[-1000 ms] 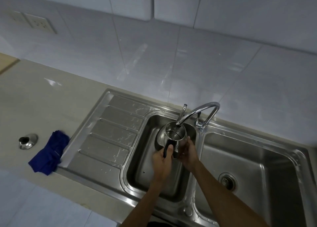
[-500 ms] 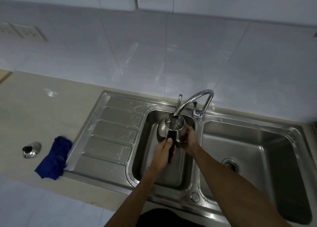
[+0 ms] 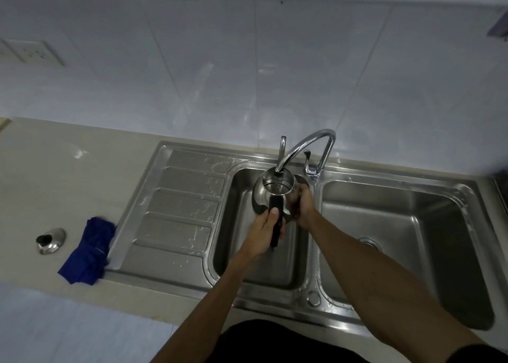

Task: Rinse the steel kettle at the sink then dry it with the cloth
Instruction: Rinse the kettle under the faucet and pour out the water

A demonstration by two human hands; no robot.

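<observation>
The steel kettle (image 3: 270, 191) hangs lidless over the left sink basin (image 3: 239, 241), its open mouth right under the spout of the curved tap (image 3: 308, 144). My left hand (image 3: 265, 229) grips the kettle's black handle. My right hand (image 3: 302, 206) presses against the kettle's right side. A crumpled blue cloth (image 3: 89, 251) lies on the counter at the left edge of the draining board. The kettle's steel lid (image 3: 50, 240) with a black knob sits left of the cloth. I cannot tell whether water is running.
The ribbed draining board (image 3: 178, 211) carries water drops. The right basin (image 3: 406, 241) has a drain strainer. A beige counter (image 3: 55, 176) extends left. The tiled wall holds a socket (image 3: 30, 52) at upper left.
Both hands keep their hold on the kettle under the tap. The camera has tilted down and pulled back a little, so the sink sits lower and more centred in view.
</observation>
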